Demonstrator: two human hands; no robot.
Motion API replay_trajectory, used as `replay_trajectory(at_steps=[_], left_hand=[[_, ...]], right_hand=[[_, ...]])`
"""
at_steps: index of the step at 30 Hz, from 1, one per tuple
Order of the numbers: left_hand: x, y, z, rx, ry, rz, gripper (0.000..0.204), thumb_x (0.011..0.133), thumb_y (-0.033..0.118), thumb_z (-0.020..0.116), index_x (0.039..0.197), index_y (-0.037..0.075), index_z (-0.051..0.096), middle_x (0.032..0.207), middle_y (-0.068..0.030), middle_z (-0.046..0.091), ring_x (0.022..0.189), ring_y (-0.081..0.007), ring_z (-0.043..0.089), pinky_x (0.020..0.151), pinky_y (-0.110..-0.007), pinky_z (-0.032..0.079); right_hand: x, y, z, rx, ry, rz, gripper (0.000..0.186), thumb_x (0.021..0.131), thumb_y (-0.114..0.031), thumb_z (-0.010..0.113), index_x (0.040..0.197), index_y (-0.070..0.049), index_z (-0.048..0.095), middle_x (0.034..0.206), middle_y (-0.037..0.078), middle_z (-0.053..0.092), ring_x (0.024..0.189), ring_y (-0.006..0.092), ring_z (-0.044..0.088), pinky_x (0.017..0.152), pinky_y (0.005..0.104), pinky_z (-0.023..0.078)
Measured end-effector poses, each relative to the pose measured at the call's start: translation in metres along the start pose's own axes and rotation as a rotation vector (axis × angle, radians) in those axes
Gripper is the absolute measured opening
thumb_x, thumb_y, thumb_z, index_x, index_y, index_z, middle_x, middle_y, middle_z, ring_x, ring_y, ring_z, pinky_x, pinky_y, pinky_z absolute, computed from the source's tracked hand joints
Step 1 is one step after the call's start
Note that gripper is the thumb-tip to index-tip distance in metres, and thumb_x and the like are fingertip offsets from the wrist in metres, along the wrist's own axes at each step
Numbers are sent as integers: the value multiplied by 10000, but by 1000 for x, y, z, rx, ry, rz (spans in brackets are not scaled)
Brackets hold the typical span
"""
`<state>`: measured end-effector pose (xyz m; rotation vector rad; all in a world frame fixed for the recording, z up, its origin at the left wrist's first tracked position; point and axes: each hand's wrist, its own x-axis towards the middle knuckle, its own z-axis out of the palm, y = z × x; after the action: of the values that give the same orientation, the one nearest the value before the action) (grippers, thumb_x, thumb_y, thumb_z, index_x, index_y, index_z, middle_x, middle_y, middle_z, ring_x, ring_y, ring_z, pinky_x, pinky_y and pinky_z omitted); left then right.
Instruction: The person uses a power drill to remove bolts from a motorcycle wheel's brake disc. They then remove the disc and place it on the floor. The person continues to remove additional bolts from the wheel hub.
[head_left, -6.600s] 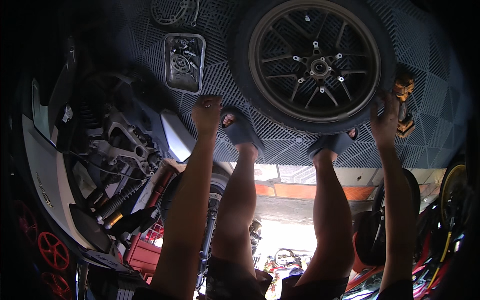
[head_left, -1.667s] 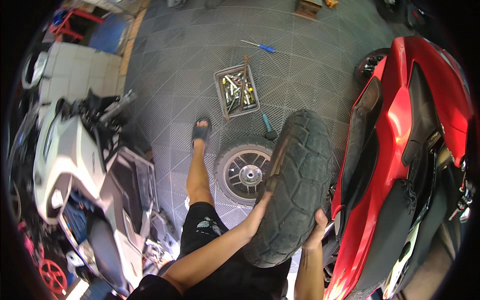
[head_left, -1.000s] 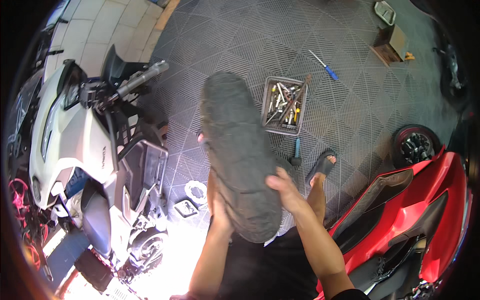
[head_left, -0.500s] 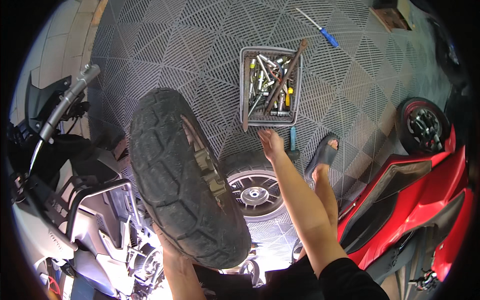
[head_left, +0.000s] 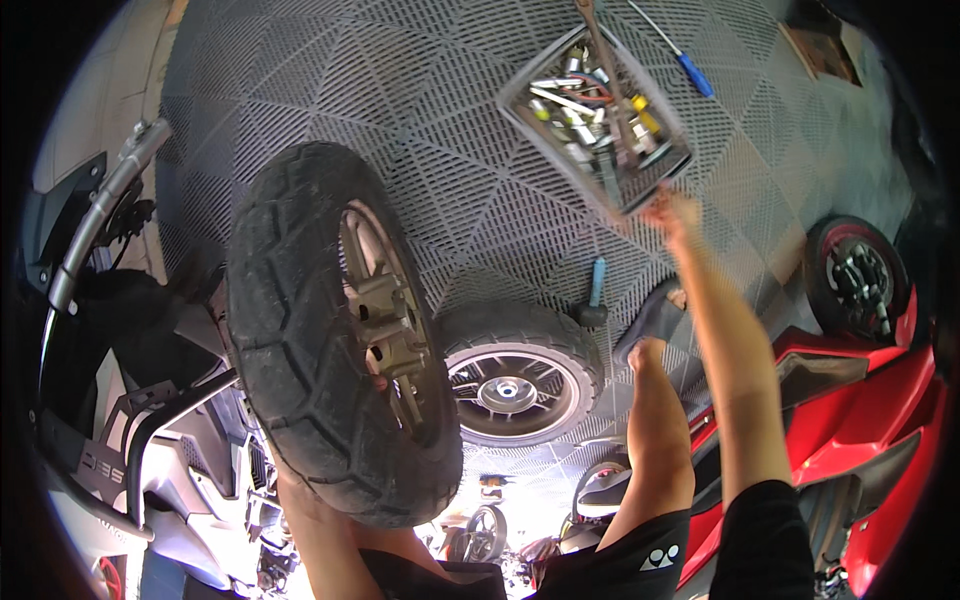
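Observation:
A motorcycle wheel with a thick black knobbly tyre [head_left: 290, 330] stands upright, tilted, on my left. My left arm goes behind it; fingertips of my left hand [head_left: 378, 382] show among the bronze-coloured spokes, and the rest of that hand is hidden. Farther off on the right, my right hand [head_left: 672, 215], smeared by motion, is closed at the near corner of a grey plastic tray [head_left: 555, 180]. Sockets, bits and other hand tools fill the tray, and a long rusty bar [head_left: 608, 75] lies across it.
A second wheel [head_left: 520, 388] lies flat beyond my legs, with a blue-handled hammer [head_left: 595, 290] beside it. A blue screwdriver [head_left: 695, 75] rests on the grille floor. A red motorbike [head_left: 850, 400] flanks the right, a grey-white one [head_left: 190, 440] the left.
My right hand has reached out to the right and met the tray, which has turned and shifted right and away. The upright wheel leans so that more of its rim shows.

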<state>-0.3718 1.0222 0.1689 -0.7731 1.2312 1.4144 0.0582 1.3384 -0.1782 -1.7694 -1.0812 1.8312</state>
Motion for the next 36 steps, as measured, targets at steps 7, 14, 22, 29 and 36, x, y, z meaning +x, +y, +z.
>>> replay_trajectory(at_steps=[7, 14, 22, 29, 36], left_hand=[[4, 6, -7, -131, -67, -30, 624, 985, 466, 512, 1429, 28, 475, 1349, -222, 575, 1229, -360, 573, 1068, -468, 467], [34, 6, 80, 104, 159, 177, 705, 1008, 558, 450, 1494, 49, 402, 1469, -159, 496, 1298, -322, 504, 1063, -435, 446], [52, 12, -45, -268, -103, 102, 702, 1009, 577, 334, 1488, 73, 427, 1445, -154, 522, 1315, -367, 496, 1124, -526, 394], [126, -10, -190, -263, 62, 260, 699, 992, 584, 284, 1535, 154, 376, 1564, -105, 397, 1438, -351, 355, 1174, -529, 323], [158, -106, -193, -478, 251, -28, 836, 928, 749, 291, 1559, 201, 330, 1596, -82, 347, 1466, -328, 301, 1197, -549, 261]], right_hand=[[-33, -124, 41, -344, -69, 151, 714, 1024, -562, 402, 1531, -61, 368, 1525, 125, 476, 1369, 247, 479, 1104, 429, 381], [-262, -58, 143, 331, -398, 1443, 1285, 784, -885, 473, 1581, 28, 47, 1647, 276, 31, 1506, 473, 121, 1157, 657, 209], [-216, -96, 191, 350, -231, 828, 1220, 771, -777, 631, 1612, -119, 40, 1620, 292, 117, 1502, 470, 102, 1102, 743, 195], [-272, -41, 231, 148, -262, 699, 953, 889, -527, 679, 1583, -97, 190, 1549, 188, 332, 1415, 322, 372, 1142, 585, 300], [-287, -93, 83, -700, -247, 344, 433, 955, -344, 665, 1261, -38, 649, 1199, 102, 708, 1134, 211, 654, 956, 355, 503]])
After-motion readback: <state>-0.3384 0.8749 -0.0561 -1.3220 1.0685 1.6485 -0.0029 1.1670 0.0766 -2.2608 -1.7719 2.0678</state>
